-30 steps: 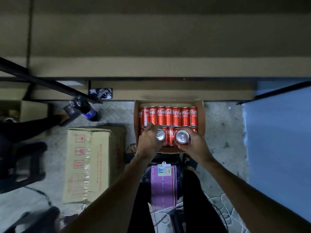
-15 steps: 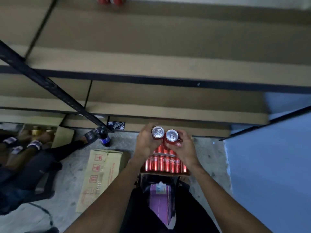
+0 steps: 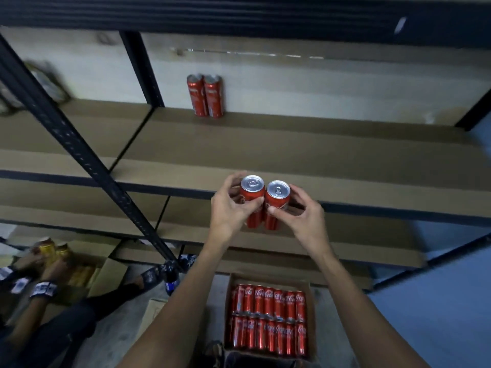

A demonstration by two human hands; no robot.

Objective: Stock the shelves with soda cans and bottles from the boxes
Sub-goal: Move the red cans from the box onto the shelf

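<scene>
My left hand [image 3: 230,208] grips a slim red soda can [image 3: 252,193] and my right hand [image 3: 303,216] grips a second red can [image 3: 276,200]. The two cans are upright and side by side, held in front of the edge of a brown shelf board [image 3: 345,155]. Two more red cans [image 3: 205,95] stand together at the back of that shelf, against the wall. On the floor below my arms sits an open cardboard box [image 3: 269,277] with two rows of red cans [image 3: 268,320] in it.
A black slanted shelf post [image 3: 79,155] crosses the left side. Lower brown shelves [image 3: 345,251] lie under the cans. Another person [image 3: 45,288] crouches at lower left over a box of yellow cans [image 3: 53,251]. A dark bottle [image 3: 170,277] stands on the floor. A blue wall [image 3: 438,314] is at right.
Both hands lifted a can each out of the floor box and rose up to shelf height. My view tilted upward, bringing the shelf with two standing cans into sight.
</scene>
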